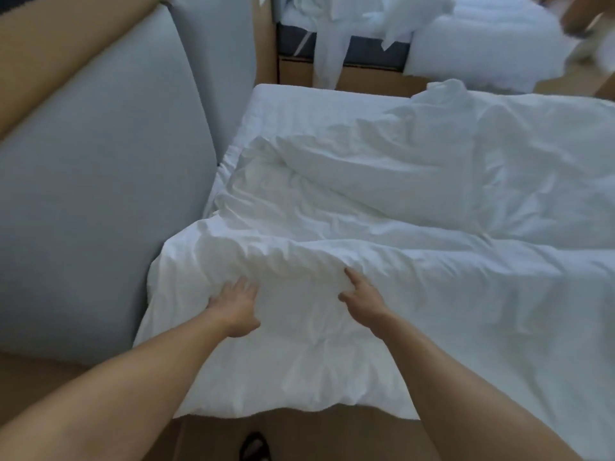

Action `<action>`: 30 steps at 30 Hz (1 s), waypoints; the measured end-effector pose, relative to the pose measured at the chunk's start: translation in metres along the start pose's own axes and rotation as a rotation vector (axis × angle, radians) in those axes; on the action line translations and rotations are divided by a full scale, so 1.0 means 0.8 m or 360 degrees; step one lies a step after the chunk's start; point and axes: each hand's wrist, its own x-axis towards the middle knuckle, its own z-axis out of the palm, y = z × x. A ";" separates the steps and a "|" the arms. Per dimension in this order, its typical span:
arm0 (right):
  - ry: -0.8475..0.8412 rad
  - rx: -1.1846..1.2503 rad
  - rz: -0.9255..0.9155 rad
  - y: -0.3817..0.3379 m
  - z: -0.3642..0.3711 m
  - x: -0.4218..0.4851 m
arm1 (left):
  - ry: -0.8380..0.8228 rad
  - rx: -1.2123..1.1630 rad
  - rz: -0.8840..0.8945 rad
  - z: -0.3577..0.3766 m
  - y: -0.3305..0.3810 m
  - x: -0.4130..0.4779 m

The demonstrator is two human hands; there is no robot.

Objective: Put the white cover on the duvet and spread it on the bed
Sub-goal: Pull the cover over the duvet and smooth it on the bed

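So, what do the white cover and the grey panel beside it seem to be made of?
The white cover: woven cloth, likely cotton, matte; it creases finely and drapes over the bed edge. The grey panel: padded upholstery, fabric or faux leather, smooth with rounded edges; I cannot tell which.

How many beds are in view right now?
2. The near bed, its duvet under the left hand and right hand, fills the middle and right; a second bed runs along the top edge, strewn with white linen. More may lie outside the frame.

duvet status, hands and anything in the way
left hand flat on duvet, right hand pressing it. duvet rumpled, mattress far corner bare. grey headboard beside it.
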 end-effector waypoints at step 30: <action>0.1117 0.2784 0.0986 0.698 -0.230 -0.139 | 0.0230 0.0383 0.1057 0.228 0.568 0.055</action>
